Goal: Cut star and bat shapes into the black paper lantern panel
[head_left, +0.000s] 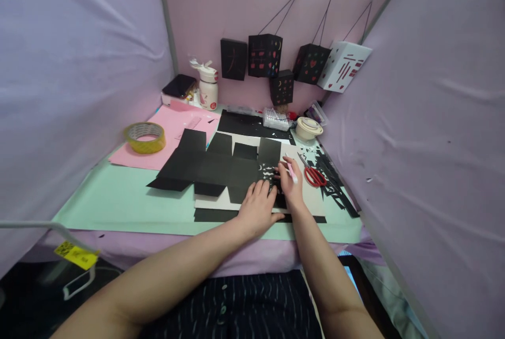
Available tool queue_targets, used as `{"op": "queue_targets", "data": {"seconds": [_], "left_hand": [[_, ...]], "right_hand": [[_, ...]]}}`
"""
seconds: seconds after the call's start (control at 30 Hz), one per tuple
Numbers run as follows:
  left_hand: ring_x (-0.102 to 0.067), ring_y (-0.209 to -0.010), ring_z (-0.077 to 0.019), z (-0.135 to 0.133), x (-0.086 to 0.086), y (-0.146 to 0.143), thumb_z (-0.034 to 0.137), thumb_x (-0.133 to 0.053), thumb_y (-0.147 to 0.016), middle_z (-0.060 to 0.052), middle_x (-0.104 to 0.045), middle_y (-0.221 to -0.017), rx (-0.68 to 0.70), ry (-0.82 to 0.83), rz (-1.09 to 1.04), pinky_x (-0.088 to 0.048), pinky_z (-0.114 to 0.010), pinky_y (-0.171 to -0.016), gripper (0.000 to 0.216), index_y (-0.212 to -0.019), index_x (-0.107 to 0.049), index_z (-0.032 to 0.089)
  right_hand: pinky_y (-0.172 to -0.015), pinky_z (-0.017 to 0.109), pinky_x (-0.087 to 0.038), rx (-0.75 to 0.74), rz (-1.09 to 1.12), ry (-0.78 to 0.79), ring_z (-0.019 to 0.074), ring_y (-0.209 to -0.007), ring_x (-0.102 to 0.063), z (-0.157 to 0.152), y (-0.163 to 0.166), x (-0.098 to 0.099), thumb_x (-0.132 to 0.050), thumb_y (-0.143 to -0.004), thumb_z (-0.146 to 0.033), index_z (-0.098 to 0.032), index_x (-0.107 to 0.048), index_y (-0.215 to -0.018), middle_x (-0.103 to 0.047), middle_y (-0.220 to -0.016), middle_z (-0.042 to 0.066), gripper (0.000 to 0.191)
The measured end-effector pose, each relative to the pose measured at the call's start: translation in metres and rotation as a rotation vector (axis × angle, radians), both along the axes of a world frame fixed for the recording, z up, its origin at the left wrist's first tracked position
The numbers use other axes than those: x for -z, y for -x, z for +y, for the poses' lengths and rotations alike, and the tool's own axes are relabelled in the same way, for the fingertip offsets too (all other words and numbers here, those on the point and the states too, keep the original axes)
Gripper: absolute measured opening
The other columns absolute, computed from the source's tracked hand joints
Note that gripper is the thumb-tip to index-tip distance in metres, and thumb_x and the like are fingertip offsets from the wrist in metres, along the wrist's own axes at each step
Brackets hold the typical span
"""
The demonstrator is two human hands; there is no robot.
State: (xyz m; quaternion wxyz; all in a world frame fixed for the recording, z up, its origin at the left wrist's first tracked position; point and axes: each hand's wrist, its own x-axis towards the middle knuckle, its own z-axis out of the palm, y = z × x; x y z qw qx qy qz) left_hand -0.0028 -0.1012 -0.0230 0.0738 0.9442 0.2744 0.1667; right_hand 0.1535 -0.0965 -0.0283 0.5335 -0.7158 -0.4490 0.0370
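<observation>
A sheet of black card (pixel 221 168) with several flaps lies across the middle of the table. Small moon and wavy cut-outs (pixel 267 171) show pale in its right-hand panel. My left hand (pixel 258 207) rests flat on the lower right of the card, fingers stretched out, just below the cut-outs. Beside it, my right hand (pixel 291 184) grips a slim pink-and-white craft knife (pixel 292 169) at the panel's right edge. The knife's tip is too small to make out. Under the card lies a whitish board (pixel 313 199).
Red-handled scissors (pixel 314 176) lie right of my hands, near black paper scraps (pixel 335 181). Yellow tape (pixel 145 137) sits on pink paper (pixel 122 156) at left. Behind stand a bottle (pixel 208 89) and a round container (pixel 309 129). Decorated black boxes (pixel 265 55) hang on the wall.
</observation>
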Motion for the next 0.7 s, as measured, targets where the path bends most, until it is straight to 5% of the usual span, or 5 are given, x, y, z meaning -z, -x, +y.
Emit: {"op": "queue_targets", "data": {"seconds": [0.23,0.4,0.63,0.7], "left_hand": [[-0.042,-0.127,-0.0336,0.001,0.005,0.000,0.062,-0.058,-0.084,-0.017,-0.051,-0.131,0.001,-0.027,-0.028,-0.026,-0.049,-0.113,0.071,-0.135,-0.050,0.013],[-0.043,-0.126,-0.0328,0.002,0.006,-0.001,0.063,-0.057,-0.084,-0.016,-0.052,-0.131,-0.010,-0.011,-0.021,-0.026,-0.051,-0.113,0.071,-0.135,-0.050,0.015],[-0.020,-0.146,-0.0367,-0.001,-0.006,0.004,0.065,-0.057,-0.083,-0.023,-0.028,-0.155,-0.019,0.051,0.062,-0.022,-0.051,-0.118,0.083,-0.143,-0.044,0.009],[-0.026,-0.144,-0.0380,0.007,-0.019,0.008,0.064,-0.064,-0.078,-0.025,-0.035,-0.152,0.041,0.133,0.100,-0.025,-0.051,-0.117,0.086,-0.140,-0.047,0.007]], "right_hand": [[-0.092,0.045,-0.048,0.034,-0.041,0.004,0.0275,-0.102,-0.062,0.018,-0.015,-0.009,-0.048,-0.087,-0.044,-0.017,-0.059,-0.114,-0.067,-0.110,0.015,0.040],[-0.067,0.035,-0.056,-0.028,0.205,0.011,0.0190,-0.076,-0.063,0.033,-0.023,-0.007,-0.049,-0.084,-0.049,-0.019,-0.056,-0.117,-0.066,-0.101,0.009,0.045],[-0.086,0.043,-0.050,-0.099,-0.078,-0.010,0.0256,-0.090,-0.064,0.041,-0.032,-0.013,-0.050,-0.087,-0.047,-0.016,-0.063,-0.109,-0.070,-0.100,0.012,0.041],[-0.084,0.043,-0.050,-0.201,-0.077,0.030,0.0261,-0.088,-0.065,0.045,-0.030,-0.011,-0.050,-0.087,-0.048,-0.018,-0.064,-0.108,-0.071,-0.098,0.011,0.039]]}}
